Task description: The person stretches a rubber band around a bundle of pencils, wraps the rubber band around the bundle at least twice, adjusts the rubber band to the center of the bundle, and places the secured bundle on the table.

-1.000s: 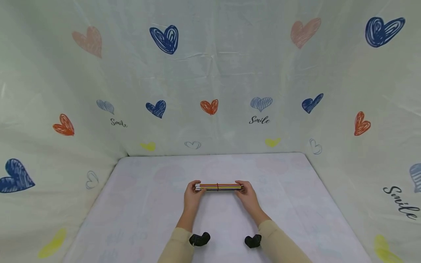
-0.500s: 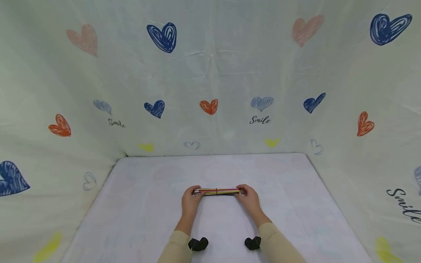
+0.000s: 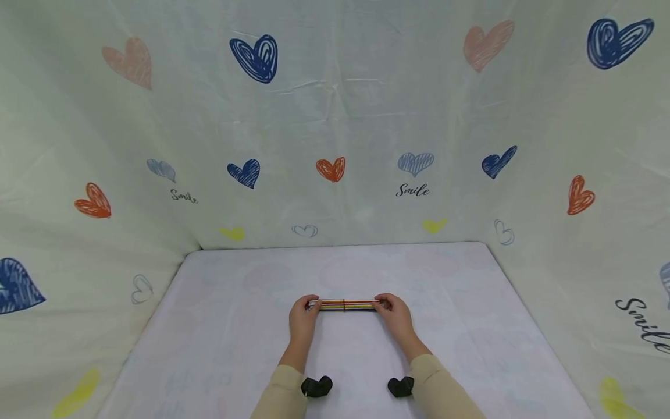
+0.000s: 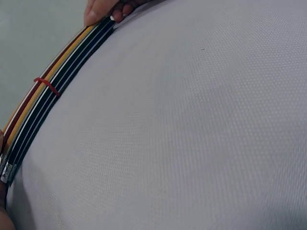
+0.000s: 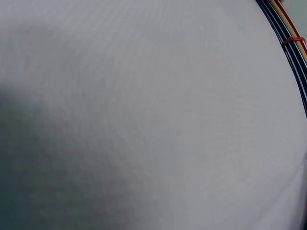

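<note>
A bundle of pencils [image 3: 358,305] in red, yellow and dark colours lies crosswise between my two hands, over the middle of the table. Round its centre runs a thin red rubber band [image 4: 47,85]. My left hand [image 3: 302,323] grips the left end, where silvery pencil ends [image 4: 8,171] show in the left wrist view. At the other end, thumb and fingers of my right hand [image 3: 398,320] pinch the bundle, partly hiding its tips. Only the bundle's banded stretch shows at the upper right corner of the right wrist view.
The table [image 3: 419,276] has a pale white cover with rounded far corners. Behind it and at both sides hangs a light curtain [image 3: 366,122] printed with hearts and "Smile". Black wrist-worn pieces [image 3: 316,387] stick inward from both cuffs.
Both hands have moved slightly towards me with the bundle, lowering it a little in the head view. The grip at both ends is kept; the head view itself has shifted a bit.
</note>
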Tool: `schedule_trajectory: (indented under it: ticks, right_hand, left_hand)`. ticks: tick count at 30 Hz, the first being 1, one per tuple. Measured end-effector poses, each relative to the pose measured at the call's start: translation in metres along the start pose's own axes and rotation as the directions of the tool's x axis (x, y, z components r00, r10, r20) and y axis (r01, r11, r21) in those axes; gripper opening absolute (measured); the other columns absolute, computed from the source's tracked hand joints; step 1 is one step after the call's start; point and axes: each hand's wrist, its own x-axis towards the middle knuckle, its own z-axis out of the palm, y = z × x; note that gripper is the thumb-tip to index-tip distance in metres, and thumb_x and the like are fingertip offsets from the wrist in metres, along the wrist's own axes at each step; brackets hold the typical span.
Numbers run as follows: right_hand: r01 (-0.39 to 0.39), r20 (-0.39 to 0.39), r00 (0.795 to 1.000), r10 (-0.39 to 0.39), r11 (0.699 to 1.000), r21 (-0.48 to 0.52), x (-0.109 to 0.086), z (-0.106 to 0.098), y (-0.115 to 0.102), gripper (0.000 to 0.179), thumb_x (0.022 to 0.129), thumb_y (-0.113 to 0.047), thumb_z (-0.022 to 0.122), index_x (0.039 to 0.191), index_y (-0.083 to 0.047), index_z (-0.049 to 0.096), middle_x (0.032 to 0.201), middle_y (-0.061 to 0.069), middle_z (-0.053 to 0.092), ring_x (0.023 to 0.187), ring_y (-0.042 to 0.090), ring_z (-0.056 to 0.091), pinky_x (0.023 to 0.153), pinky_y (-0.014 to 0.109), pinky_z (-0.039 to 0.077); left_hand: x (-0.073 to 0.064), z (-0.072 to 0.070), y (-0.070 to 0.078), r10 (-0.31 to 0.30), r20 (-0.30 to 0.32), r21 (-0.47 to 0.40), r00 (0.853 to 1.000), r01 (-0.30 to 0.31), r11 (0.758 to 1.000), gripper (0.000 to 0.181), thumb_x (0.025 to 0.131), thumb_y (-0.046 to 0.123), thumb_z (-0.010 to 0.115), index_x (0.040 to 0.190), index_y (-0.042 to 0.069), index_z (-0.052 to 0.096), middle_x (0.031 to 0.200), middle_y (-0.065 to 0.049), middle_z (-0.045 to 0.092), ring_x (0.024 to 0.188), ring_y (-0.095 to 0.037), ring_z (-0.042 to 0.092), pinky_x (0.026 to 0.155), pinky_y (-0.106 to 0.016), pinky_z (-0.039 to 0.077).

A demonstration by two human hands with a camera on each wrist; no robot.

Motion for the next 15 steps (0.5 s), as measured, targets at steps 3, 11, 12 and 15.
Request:
schedule_trajectory:
  ticks: [3,11,12,15]
  right_hand:
    - [-0.020,0.009,1.000,0.020,1.000,-0.010,0.0007,-0.0006,-0.0019,0.014,0.086,-0.014,0.075,0.098,-0.008,0.072,0.080,-0.001,0.059,0.072,0.015,0.049,0.065,0.030,0.041]
    - [0.043,-0.029,0.999,-0.044,0.998,-0.039,0.0006,-0.0001,-0.0010,0.013,0.082,-0.012,0.079,0.094,-0.010,0.074,0.090,-0.002,0.063,0.076,0.013,0.050,0.070,0.030,0.043]
    - [0.033,-0.026,0.999,-0.034,0.999,-0.037,0.0004,-0.0004,-0.0017,0.013,0.082,-0.012,0.079,0.094,-0.010,0.074,0.090,-0.001,0.063,0.076,0.013,0.050,0.070,0.030,0.043]
    - [0.006,-0.018,1.000,-0.007,0.999,-0.036,0.0005,-0.0010,-0.0014,0.014,0.082,-0.013,0.079,0.095,-0.010,0.075,0.091,-0.002,0.062,0.077,0.014,0.050,0.070,0.031,0.043]
  left_hand:
    - [0.0003,0.0012,-0.0002,0.008,-0.014,0.015,1.000,-0.008,1.000,0.016,0.085,0.010,0.076,0.099,0.004,0.072,0.108,-0.015,0.066,0.100,-0.030,0.060,0.087,-0.046,0.047]
    - [-0.0009,0.0022,0.0009,0.041,-0.054,0.037,0.998,-0.039,0.999,0.018,0.081,0.005,0.078,0.098,0.002,0.073,0.106,-0.016,0.067,0.109,-0.035,0.059,0.092,-0.047,0.045]
    - [-0.0006,0.0020,0.0003,0.054,-0.054,0.047,0.997,-0.051,0.998,0.018,0.081,0.005,0.079,0.098,0.002,0.073,0.105,-0.016,0.068,0.108,-0.035,0.059,0.092,-0.047,0.046]
    - [0.0000,0.0019,-0.0017,0.088,-0.048,0.068,0.995,-0.085,0.994,0.019,0.080,0.004,0.079,0.098,0.002,0.074,0.103,-0.015,0.068,0.106,-0.035,0.060,0.091,-0.047,0.046]
